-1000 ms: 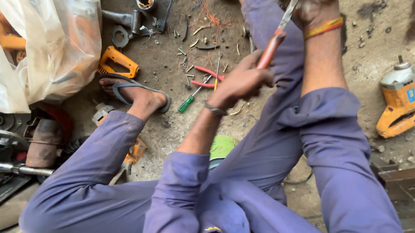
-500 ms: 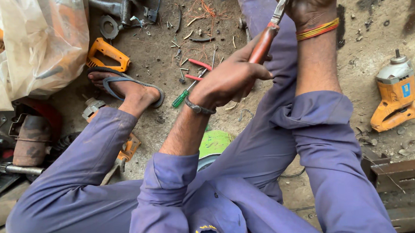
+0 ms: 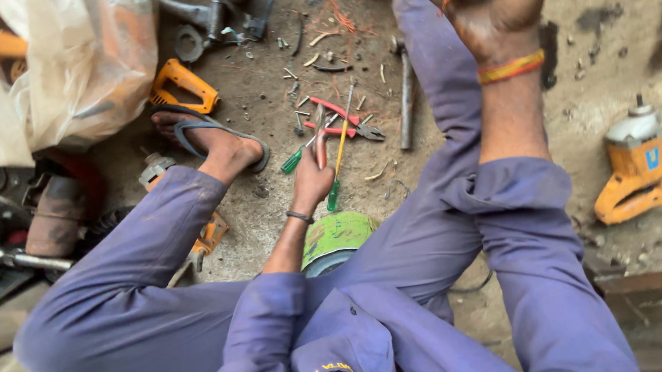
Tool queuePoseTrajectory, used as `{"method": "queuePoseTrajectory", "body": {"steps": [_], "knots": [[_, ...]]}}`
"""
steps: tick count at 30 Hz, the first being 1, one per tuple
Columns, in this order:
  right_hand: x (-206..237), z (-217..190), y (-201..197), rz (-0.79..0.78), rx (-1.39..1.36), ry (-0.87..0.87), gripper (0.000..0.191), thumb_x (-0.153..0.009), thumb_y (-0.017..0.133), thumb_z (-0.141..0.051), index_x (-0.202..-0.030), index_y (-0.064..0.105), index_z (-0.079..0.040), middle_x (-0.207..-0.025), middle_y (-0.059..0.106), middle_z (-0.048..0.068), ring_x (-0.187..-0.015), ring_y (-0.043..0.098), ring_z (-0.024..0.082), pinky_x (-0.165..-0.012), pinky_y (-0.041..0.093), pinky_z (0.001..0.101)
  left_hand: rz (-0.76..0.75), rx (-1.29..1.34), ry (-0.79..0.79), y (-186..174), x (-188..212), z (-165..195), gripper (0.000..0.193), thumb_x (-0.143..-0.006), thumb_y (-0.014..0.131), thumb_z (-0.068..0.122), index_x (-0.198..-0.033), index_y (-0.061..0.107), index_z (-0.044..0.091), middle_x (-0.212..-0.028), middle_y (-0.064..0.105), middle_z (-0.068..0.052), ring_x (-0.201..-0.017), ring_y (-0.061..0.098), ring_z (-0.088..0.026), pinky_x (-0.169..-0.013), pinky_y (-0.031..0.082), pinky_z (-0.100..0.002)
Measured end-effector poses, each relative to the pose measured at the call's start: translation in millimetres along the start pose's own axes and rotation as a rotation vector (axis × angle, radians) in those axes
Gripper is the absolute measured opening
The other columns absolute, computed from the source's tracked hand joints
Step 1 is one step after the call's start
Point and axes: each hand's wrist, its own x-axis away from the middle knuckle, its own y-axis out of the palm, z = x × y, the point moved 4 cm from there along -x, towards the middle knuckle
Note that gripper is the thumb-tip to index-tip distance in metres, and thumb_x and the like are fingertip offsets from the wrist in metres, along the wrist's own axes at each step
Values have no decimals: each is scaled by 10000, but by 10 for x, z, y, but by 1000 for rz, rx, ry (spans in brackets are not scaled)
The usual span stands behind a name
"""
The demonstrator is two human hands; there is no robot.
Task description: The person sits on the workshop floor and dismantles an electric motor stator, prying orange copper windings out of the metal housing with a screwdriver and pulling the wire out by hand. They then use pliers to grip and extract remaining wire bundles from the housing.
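Red-handled pliers [image 3: 340,120] lie on the dirt floor [image 3: 270,206] w/ other small tools, just beyond the left hand [image 3: 312,178]. That hand reaches down to the ground, fingers closing round a brownish tool handle [image 3: 320,136] that sticks up from the fist; next to it are a green-handled screwdriver [image 3: 300,154] and a yellow-shafted one w/ green grip [image 3: 337,162], touching or nearly so. Right hand [image 3: 501,3] is raised near top of view, wrist w/ orange-yellow thread band [image 3: 511,67], fist clenched round sth small w/ orange wires; can't tell what exactly. Hammer [image 3: 405,95] lies just right of the pliers. Green round can [image 3: 338,236] sits btwn the legs. Orange power tool [image 3: 636,165] well apart at right; plastic bag [image 3: 51,66] top left.
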Motion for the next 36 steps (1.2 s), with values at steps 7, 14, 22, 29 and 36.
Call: {"method": "queuePoseTrajectory", "body": {"steps": [7,14,22,29,36], "knots": [[199,357,217,130,418,34,264,-1241,538,-239,-1270,560,22,-1107,616,107,-998,605,237,-887,503,354,90,-296,-108,-54,-359,-568,699,-897,748,421,-1456,492,87,-1404,598,-261,-1195,650,-439,-967,491,-573],[359,1002,514,228,576,366,596,-1159,403,-574,-1310,582,-26,-1122,689,136,-962,694,278,-795,577,407,953,-491,-124,-2067,-967,-311,967,-796,654,128,-1641,182,139,-1670,198,-246,-1549,221,-487,-1271,162,-650],[48,978,548,285,892,390,591,-1183,461,-532,-1396,510,17,-1134,642,157,-951,650,284,-802,553,421,924,-922,369,-3005,-1422,-318,740,-1049,545,134,-1686,168,136,-1747,142,-189,-1617,129,-412,-1278,51,-708],[185,891,577,320,831,365,571,-1176,487,-517,-1367,518,20,-1119,670,202,-947,673,289,-827,560,426,588,-1062,143,-3179,-1801,-593,726,-1028,547,372,-1598,381,-46,-1616,331,-359,-1525,238,-506,-1244,77,-661],[196,795,589,268,863,314,535,-1181,491,-470,-1393,482,21,-1163,659,195,-983,671,270,-848,556,414,-243,-1301,69,-2902,-341,-672,371,-1106,510,252,-1327,666,-2,-1332,672,-262,-1378,548,-479,-1222,267,-759]]}}
